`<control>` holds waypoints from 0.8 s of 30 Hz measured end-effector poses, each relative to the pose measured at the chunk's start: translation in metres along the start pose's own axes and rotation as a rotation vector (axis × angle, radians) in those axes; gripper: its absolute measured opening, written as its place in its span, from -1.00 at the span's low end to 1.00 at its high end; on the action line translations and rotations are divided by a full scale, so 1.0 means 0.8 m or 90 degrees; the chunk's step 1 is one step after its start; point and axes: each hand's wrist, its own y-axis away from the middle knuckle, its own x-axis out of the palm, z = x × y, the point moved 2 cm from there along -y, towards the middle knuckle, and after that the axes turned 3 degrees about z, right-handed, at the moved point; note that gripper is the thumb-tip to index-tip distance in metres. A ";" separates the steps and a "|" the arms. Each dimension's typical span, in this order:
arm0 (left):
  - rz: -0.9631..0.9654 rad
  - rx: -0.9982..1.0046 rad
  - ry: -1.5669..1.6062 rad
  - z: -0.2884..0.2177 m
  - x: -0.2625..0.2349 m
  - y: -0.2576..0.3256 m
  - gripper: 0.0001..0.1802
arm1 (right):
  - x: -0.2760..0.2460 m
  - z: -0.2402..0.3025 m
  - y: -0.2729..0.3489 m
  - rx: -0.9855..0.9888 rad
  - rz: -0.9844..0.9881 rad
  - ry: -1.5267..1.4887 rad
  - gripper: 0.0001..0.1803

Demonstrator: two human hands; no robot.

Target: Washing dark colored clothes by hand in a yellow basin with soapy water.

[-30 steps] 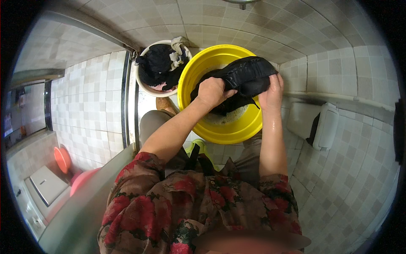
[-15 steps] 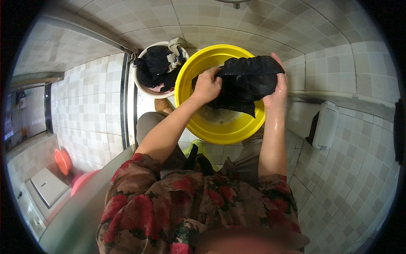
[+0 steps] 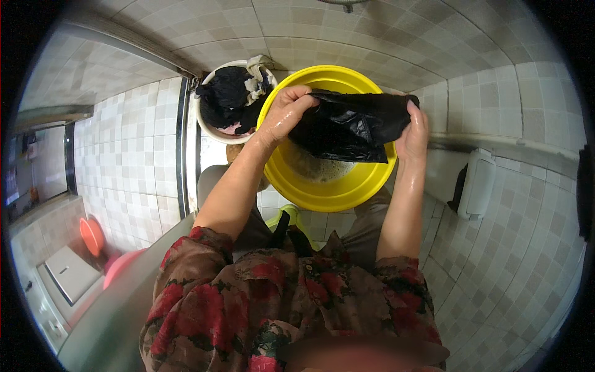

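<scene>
A wet black garment (image 3: 347,127) is stretched between my two hands above a yellow basin (image 3: 328,198). My left hand (image 3: 284,115) grips its left end, thumb over the cloth. At the other end my right hand (image 3: 414,130) pinches the upper right corner, beyond the basin's right rim. The cloth hangs down in shiny folds, its lower edge over the basin. What kind of garment it is I cannot tell. Below it, foamy greyish water (image 3: 319,167) shows in the basin.
A white tub (image 3: 214,131) heaped with dark clothes (image 3: 226,93) and a light cloth stands left of the basin, by a door sill. Tiled wall (image 3: 396,37) rises close behind. A white bin-like box (image 3: 477,186) is at the right. My legs flank the basin.
My hands have moved apart, the left one leftward and the right one slightly right and down. The black garment is now pulled wider and flatter between them.
</scene>
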 end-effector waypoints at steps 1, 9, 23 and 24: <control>0.003 -0.001 0.002 -0.007 0.008 0.000 -0.87 | 0.009 0.001 0.003 0.021 0.018 -0.037 -0.71; 0.104 -0.113 -0.105 -0.014 0.048 0.013 -0.62 | 0.012 0.000 -0.001 -0.001 -0.067 0.041 -0.66; -0.264 -0.071 0.269 -0.011 0.049 -0.014 -0.77 | 0.043 -0.017 -0.013 -0.138 -0.088 0.532 -0.79; -0.263 -0.072 0.271 0.000 0.053 -0.022 -0.77 | 0.049 -0.032 -0.013 -0.289 -0.078 0.636 -0.76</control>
